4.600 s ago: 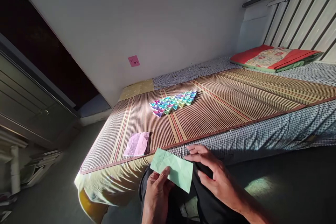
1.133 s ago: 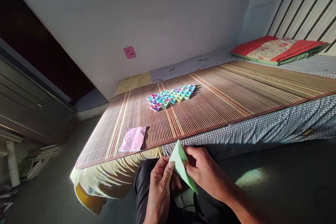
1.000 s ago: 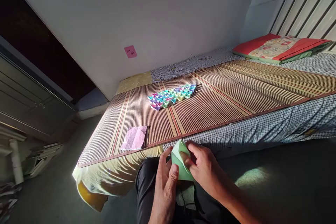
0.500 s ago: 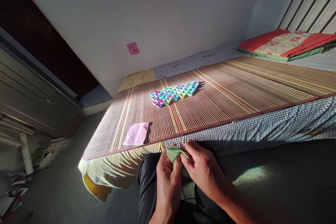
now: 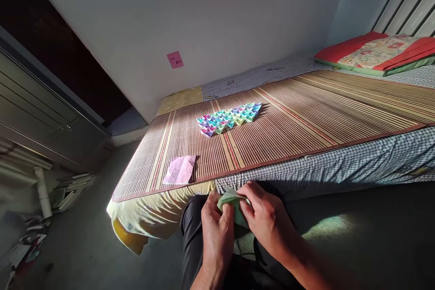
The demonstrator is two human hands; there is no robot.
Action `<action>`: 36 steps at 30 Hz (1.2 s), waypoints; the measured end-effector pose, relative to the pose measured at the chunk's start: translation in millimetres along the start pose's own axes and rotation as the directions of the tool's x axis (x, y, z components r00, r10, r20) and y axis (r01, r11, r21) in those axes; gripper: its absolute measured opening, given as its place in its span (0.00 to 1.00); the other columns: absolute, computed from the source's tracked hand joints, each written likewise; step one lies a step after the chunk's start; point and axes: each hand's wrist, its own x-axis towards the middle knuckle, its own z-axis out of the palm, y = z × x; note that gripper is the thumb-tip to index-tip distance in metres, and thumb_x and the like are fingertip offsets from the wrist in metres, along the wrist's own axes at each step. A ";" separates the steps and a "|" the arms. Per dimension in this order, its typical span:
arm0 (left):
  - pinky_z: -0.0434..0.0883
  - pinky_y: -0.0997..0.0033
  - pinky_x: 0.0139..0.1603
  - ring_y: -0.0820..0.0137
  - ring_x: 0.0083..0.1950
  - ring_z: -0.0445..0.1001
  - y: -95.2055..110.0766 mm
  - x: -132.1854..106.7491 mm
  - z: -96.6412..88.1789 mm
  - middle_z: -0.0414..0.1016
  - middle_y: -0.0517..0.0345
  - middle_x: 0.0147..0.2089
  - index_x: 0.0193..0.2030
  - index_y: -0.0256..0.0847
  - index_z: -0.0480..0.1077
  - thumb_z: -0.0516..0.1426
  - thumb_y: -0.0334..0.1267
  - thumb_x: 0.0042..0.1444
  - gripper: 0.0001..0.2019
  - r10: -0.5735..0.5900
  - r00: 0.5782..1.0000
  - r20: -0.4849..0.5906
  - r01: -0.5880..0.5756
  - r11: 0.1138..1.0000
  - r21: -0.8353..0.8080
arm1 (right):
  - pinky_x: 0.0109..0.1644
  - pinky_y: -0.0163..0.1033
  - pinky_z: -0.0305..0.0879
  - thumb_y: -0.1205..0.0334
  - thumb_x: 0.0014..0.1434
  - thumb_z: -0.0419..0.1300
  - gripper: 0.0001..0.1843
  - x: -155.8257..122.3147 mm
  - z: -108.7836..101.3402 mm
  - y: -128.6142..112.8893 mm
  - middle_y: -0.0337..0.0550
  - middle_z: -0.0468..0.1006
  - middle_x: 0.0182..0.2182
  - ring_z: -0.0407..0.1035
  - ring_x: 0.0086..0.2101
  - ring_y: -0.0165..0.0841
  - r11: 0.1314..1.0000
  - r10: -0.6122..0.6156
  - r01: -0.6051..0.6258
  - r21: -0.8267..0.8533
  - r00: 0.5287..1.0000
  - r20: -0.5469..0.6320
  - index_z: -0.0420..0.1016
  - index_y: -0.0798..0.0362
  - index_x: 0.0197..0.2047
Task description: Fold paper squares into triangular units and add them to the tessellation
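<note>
Both hands are closed round a light green paper (image 5: 230, 203), folded small, held over my lap at the bed's near edge. My left hand (image 5: 216, 232) pinches it from the left and below. My right hand (image 5: 267, 218) presses on it from the right, fingers curled over its top. Most of the paper is hidden between the fingers. On the bamboo mat (image 5: 292, 122) lies a creased pink paper (image 5: 180, 170), just beyond my hands. Farther back stands a tight cluster of several small folded paper boats (image 5: 229, 118) in blue, green, pink and purple.
The mat covers a bed with a checked sheet (image 5: 340, 167) and a yellow corner (image 5: 149, 213). A red and floral cushion (image 5: 377, 52) lies far right. A pink note (image 5: 175, 60) sticks on the wall. Papers and clutter (image 5: 41, 208) lie on the floor left.
The flat green rectangle has been folded up into a small piece and drawn in between both hands. The view has shifted slightly; the pink paper and the boats stay put.
</note>
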 end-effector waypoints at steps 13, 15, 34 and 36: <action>0.71 0.71 0.41 0.64 0.41 0.78 -3.7 -6.8 -0.1 0.82 0.55 0.42 0.49 0.42 0.75 0.64 0.42 0.56 0.15 -0.069 0.988 0.138 0.101 0.965 -0.243 | 0.31 0.33 0.66 0.74 0.58 0.54 0.08 6.7 -4.6 4.1 0.35 0.72 0.25 0.67 0.24 0.29 0.900 0.286 -0.282 0.332 0.958 0.040 0.67 0.50 0.34; 0.72 0.69 0.45 0.62 0.45 0.78 -3.0 -6.7 -1.6 0.82 0.53 0.44 0.50 0.41 0.77 0.65 0.42 0.55 0.16 -0.086 0.983 0.160 0.128 0.954 -0.271 | 0.30 0.32 0.65 0.73 0.58 0.55 0.07 6.3 -5.7 5.0 0.35 0.71 0.25 0.66 0.24 0.29 0.880 0.304 -0.306 0.364 0.950 0.064 0.67 0.51 0.33; 0.72 0.72 0.41 0.67 0.39 0.76 -9.6 -10.1 -15.3 0.81 0.53 0.42 0.47 0.40 0.78 0.61 0.33 0.53 0.14 -0.053 0.981 0.185 0.102 0.958 -0.268 | 0.25 0.32 0.61 0.52 0.63 0.61 0.14 7.7 -26.0 17.4 0.34 0.67 0.22 0.62 0.23 0.28 0.637 0.436 -0.541 0.549 0.840 0.322 0.73 0.53 0.32; 0.73 0.68 0.45 0.65 0.42 0.78 -14.1 -8.5 -17.1 0.82 0.50 0.45 0.50 0.40 0.76 0.61 0.36 0.56 0.15 -0.086 0.980 0.179 0.151 0.907 -0.392 | 0.25 0.32 0.60 0.52 0.62 0.61 0.14 9.4 -28.8 18.5 0.33 0.66 0.21 0.61 0.22 0.28 0.663 0.441 -0.523 0.536 0.851 0.285 0.72 0.53 0.31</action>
